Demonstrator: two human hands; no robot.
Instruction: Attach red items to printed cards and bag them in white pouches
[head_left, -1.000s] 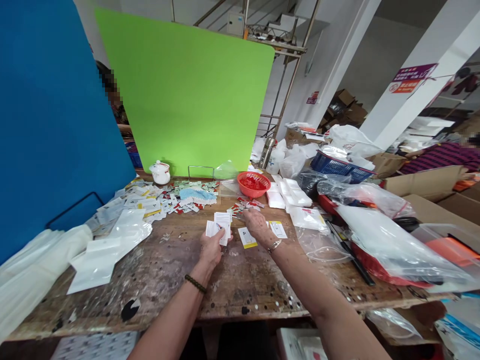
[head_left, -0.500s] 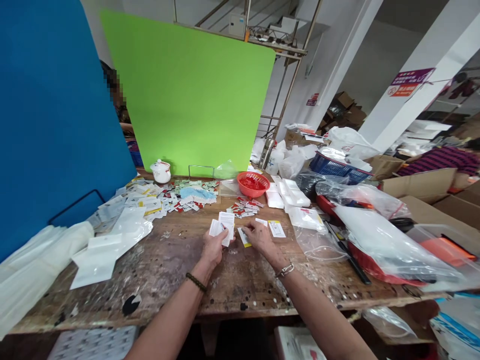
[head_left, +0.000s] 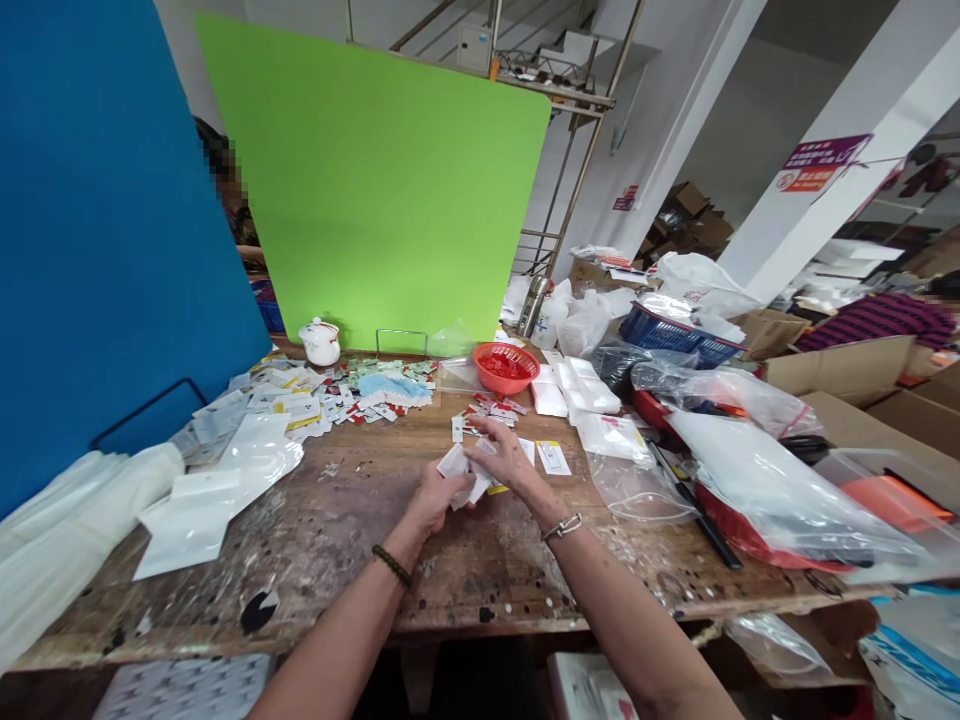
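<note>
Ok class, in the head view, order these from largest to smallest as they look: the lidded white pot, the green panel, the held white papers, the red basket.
1. green panel
2. red basket
3. white papers and lidded white pot: unranked; too alike, with the papers partly hidden.

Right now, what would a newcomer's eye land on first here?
Probably the big lime-green board at the table's far edge, with a blue board to its left. Next, the red bowl near the green board's lower right corner, then the left hand holding white papers mid-table, the right hand close against them.
</note>
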